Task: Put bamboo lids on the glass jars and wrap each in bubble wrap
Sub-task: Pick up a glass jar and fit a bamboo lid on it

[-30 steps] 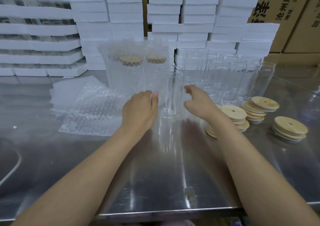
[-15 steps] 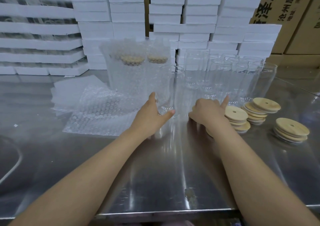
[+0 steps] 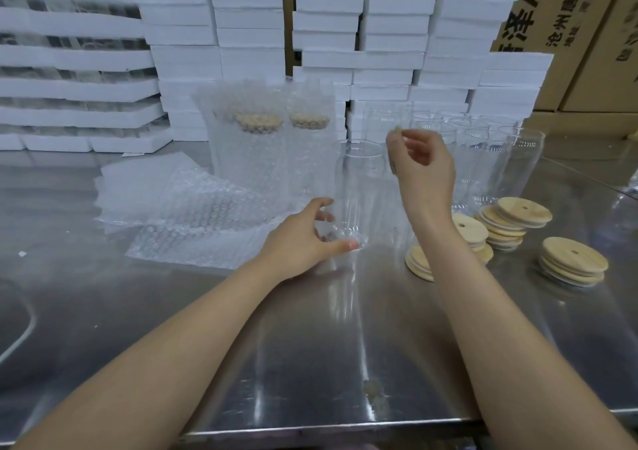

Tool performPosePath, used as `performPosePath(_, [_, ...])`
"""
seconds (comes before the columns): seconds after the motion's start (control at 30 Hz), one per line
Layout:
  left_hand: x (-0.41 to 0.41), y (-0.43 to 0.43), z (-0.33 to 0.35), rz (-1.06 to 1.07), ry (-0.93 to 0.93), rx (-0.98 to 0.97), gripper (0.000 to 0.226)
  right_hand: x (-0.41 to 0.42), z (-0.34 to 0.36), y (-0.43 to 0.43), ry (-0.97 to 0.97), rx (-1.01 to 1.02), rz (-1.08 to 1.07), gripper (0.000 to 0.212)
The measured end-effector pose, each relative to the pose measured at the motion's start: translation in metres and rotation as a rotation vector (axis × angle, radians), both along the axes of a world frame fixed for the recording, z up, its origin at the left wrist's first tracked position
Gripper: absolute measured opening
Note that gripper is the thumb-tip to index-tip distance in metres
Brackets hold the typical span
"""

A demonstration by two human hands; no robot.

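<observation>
Steel counter (image 3: 310, 363), near edge bare. Left hand (image 3: 300, 239): fingers wrapped round the base of an upright glass jar (image 3: 355, 190). Right hand (image 3: 423, 170): raised beside the jar's rim, fingers pinching a bamboo lid (image 3: 393, 149) edge-on. Right: stacked lids (image 3: 573, 265). Left: bubble wrap sheets (image 3: 193, 222). Beyond: two wrapped jars (image 3: 255, 146), empty jars (image 3: 490, 159), white foam boxes (image 3: 390, 35).

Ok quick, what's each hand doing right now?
Left hand: closed around the base of the glass jar.
Right hand: raised beside the jar's mouth, pinching a bamboo lid seen edge-on.
</observation>
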State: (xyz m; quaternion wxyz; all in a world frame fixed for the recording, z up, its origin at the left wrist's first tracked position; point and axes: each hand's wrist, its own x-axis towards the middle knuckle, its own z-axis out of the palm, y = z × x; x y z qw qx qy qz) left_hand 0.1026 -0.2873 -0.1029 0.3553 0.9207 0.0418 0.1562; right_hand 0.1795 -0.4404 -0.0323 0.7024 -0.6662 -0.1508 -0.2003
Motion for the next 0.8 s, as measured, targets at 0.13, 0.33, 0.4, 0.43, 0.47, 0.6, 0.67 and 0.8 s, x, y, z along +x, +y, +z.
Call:
performPosePath(0.13, [0.000,-0.002,0.000,-0.030,0.000,-0.010,0.094,-0.013,0.003,0.004,-0.433,-0.107,-0.001,0.022])
performPosePath(0.33, [0.000,-0.002,0.002,-0.049,0.015,-0.007,0.093,-0.009,-0.008,0.017,-0.697,-0.470,0.026,0.019])
performPosePath(0.4, [0.000,-0.002,0.002,-0.054,0.015,-0.013,0.093,-0.008,-0.011,0.020,-0.678,-0.477,0.026,0.020])
performPosePath(0.43, [0.000,-0.002,0.001,-0.056,0.013,-0.016,0.093,-0.007,-0.012,0.021,-0.669,-0.477,0.024,0.020])
performPosePath(0.47, [-0.001,-0.002,0.001,-0.057,0.012,-0.017,0.094,-0.007,-0.013,0.021,-0.662,-0.474,0.020,0.021])
performPosePath(0.6, [-0.001,-0.003,0.001,-0.058,0.012,-0.019,0.093,-0.009,-0.019,0.029,-0.651,-0.406,-0.040,0.018])
performPosePath(0.67, [-0.001,-0.003,0.000,-0.053,0.019,-0.025,0.090,-0.009,-0.021,0.033,-0.662,-0.400,-0.059,0.022])
performPosePath(0.8, [-0.006,0.000,0.007,-0.048,0.058,0.059,0.089,-0.008,-0.022,0.031,-0.683,-0.413,-0.007,0.027])
